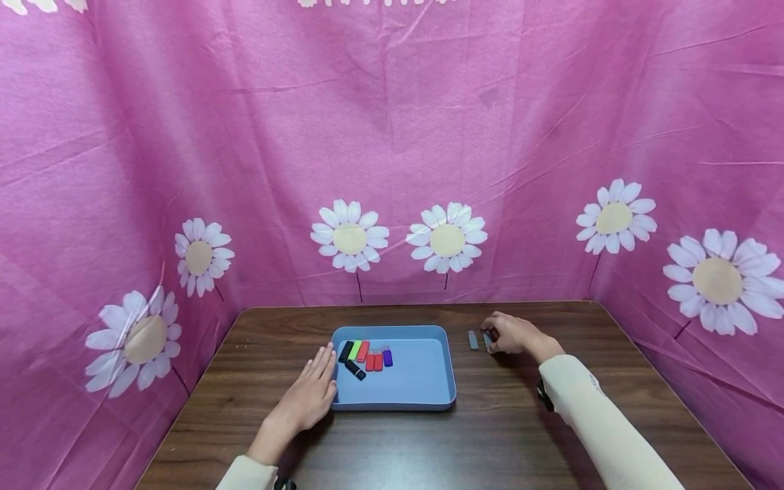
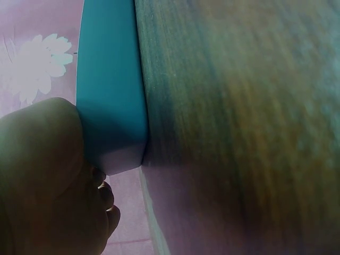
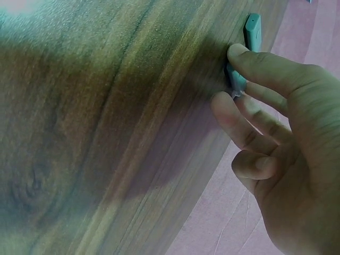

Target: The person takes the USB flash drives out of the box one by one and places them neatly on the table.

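- Right hand (image 1: 517,335): curled, with thumb and fingertips pinched about a grey USB stick (image 1: 487,338), half hidden by the grip; low over the surface (image 1: 398,449), near its far edge.
- Just left of that grip, flat on the wood: a second grey USB stick (image 1: 473,340), apart from the tray's right rim by a narrow strip of grain.
- Left hand (image 1: 309,393): laid flat, fingers nearly straight, along the outside of the left wall of the blue tray (image 1: 401,406); in hold of nothing.
- Inside the tray, gathered toward the far left corner: a black USB stick (image 1: 346,351), a lime-green USB stick (image 1: 354,350) and a red USB stick (image 1: 363,351) side by side; to their right, two more red USB sticks (image 1: 378,362) and a purple USB stick (image 1: 388,357); a second black USB stick (image 1: 354,369), aslant in front.
- Right of the purple one, smooth tray floor out to the rim.
- Between tray and near side, a broad stretch of wood.
- Beyond the far edge, a pink curtain (image 1: 392,136) with daisies.
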### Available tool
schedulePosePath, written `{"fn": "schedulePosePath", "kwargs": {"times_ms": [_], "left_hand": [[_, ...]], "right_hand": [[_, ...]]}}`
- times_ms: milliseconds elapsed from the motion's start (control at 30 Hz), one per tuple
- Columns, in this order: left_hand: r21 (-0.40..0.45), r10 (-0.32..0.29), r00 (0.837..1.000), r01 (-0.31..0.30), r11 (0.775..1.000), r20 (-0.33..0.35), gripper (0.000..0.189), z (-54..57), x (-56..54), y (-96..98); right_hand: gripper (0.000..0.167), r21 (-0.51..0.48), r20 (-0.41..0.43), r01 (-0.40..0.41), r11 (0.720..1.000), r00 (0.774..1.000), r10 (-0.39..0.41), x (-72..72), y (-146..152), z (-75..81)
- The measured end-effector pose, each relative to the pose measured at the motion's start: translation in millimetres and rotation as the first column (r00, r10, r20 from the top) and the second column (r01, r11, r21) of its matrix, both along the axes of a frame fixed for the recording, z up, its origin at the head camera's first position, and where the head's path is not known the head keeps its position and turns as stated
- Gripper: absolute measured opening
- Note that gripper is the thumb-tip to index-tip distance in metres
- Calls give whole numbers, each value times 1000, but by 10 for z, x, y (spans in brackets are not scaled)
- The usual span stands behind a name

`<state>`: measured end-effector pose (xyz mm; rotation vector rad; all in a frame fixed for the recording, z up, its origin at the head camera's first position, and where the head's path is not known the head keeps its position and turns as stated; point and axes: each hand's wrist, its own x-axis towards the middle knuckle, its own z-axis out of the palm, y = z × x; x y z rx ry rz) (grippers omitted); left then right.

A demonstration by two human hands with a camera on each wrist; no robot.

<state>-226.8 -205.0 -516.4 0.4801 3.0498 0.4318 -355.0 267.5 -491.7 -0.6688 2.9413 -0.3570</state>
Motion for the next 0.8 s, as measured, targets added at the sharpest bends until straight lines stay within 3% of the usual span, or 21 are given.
{"fn": "schedulePosePath", "kwargs": {"times_ms": [367,700,800], "left_hand": [[12,-3,1000,3,1000,-8,60,-14,1,3],[6,3,1000,-3,1000,7,61,22,9,8],[14,1,1000,-1,1000,8,61,14,10,5]], "right_hand": [[48,-8,-21,-3,1000,1000,3,-18,22,-20],[7,-3,-139,-61,998,989,60,-52,17,52],[7,-9,-151,-65,998,986,63,-67,-19,86]]}}
